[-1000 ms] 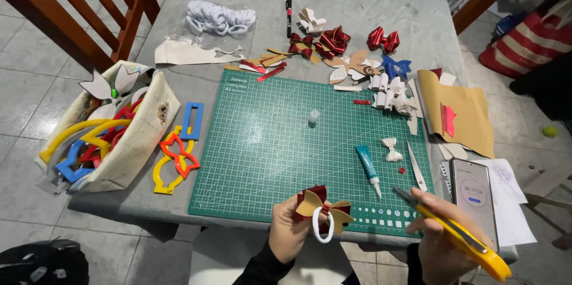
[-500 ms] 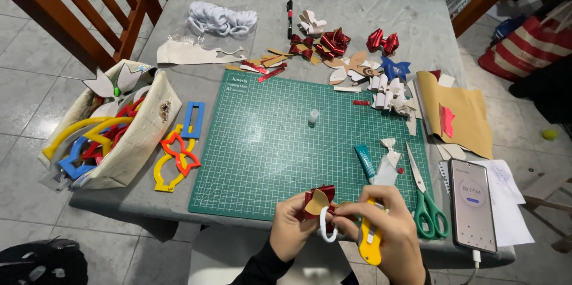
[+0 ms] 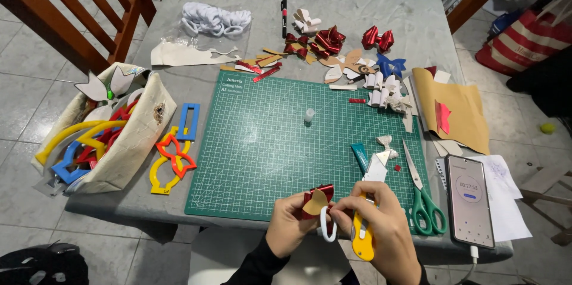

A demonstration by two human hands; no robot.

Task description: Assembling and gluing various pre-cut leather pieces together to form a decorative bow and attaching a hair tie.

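Red and tan bow [image 3: 317,200] with a white ring [image 3: 325,228] hanging under it sits at the lower middle of the frame, just off the near edge of the green cutting mat [image 3: 262,142], pinched in the left hand [image 3: 289,228]. Left fingers close narrowly round the bow's middle, likely to keep the folded layers from springing apart. Right hand [image 3: 381,231] is wrapped round a yellow utility knife [image 3: 361,238], with its fingertips also touching the ring and bow; the knife body points down toward the bottom edge, probably parked in the palm so the fingers are free to adjust the piece. Cannot tell whether the blade is out.

Held up off the table, close to the body, so both hands can work it from either side.

Right of the hands: green-handled scissors [image 3: 424,197] on the mat's right edge, and a phone [image 3: 468,200] showing a timer, face up within glance. A teal tube [image 3: 359,157] and white paper scraps [image 3: 381,160] lie just above the right hand, in easy reach. Finished red bows [image 3: 376,39] and cut shapes cluster at upper centre, clear of the working zone. Cloth bag [image 3: 128,142] of coloured plastic templates at left; an orange and yellow template [image 3: 170,163] lies beside the mat. Brown paper sheet [image 3: 456,106] at right.
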